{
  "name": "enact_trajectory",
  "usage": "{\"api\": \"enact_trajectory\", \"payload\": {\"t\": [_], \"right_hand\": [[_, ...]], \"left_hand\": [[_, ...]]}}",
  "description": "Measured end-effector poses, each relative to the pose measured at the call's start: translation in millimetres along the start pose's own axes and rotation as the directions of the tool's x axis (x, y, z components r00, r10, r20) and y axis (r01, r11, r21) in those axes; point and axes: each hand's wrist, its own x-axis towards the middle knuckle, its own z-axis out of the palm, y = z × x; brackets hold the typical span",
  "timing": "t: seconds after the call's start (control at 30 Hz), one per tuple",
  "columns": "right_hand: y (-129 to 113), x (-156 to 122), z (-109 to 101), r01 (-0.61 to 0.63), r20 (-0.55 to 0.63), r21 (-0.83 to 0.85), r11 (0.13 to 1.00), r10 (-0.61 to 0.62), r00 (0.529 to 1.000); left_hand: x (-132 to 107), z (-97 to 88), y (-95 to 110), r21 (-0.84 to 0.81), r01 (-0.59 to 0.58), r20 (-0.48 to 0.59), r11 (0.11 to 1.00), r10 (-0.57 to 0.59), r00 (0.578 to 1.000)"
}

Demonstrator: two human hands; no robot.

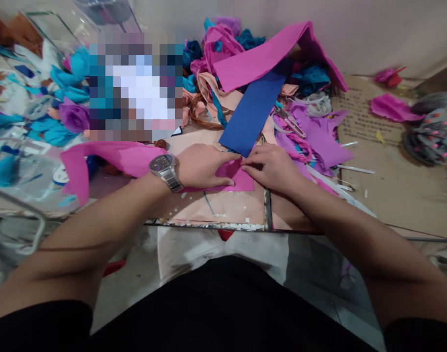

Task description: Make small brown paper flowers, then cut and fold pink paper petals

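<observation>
A pink crepe paper strip (243, 184) lies across the table near its front edge, and its long tail (124, 157) runs to the left under my left wrist. My left hand (199, 165), with a watch on the wrist, rests flat on the strip, thumb and forefinger apart. Close to its fingertips, my right hand (271, 166) has thumb and forefinger pinched together on the strip. What lies between those fingertips is mostly hidden. Just beyond both hands, a dark blue paper strip (251, 115) slants away, its far end under another folded pink strip (262, 58).
Crumpled teal paper (71, 78) and other coloured scraps pile up on the left. Purple paper (319, 132), small scissors (290, 121) and white sticks lie right of my hands. A cardboard sheet (377, 181) covers the right side, with a grey bundle (434, 134) on it. One patch is blurred out.
</observation>
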Motion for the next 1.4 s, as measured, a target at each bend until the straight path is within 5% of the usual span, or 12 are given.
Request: {"api": "enact_trajectory", "payload": {"t": [1.2, 1.4], "right_hand": [[-4, -1, -12, -0.026, 0.122, 0.112, 0.993, 0.013, 0.992], [-2, 1, -17, -0.081, 0.026, 0.086, 0.993, 0.079, 0.997]], "left_hand": [[-1, 1.1, -2, -0.057, 0.006, 0.037, 0.998, -0.004, 0.999], [-1, -0.7, -1, -0.067, 0.021, 0.047, 0.998, -0.018, 0.999]]}}
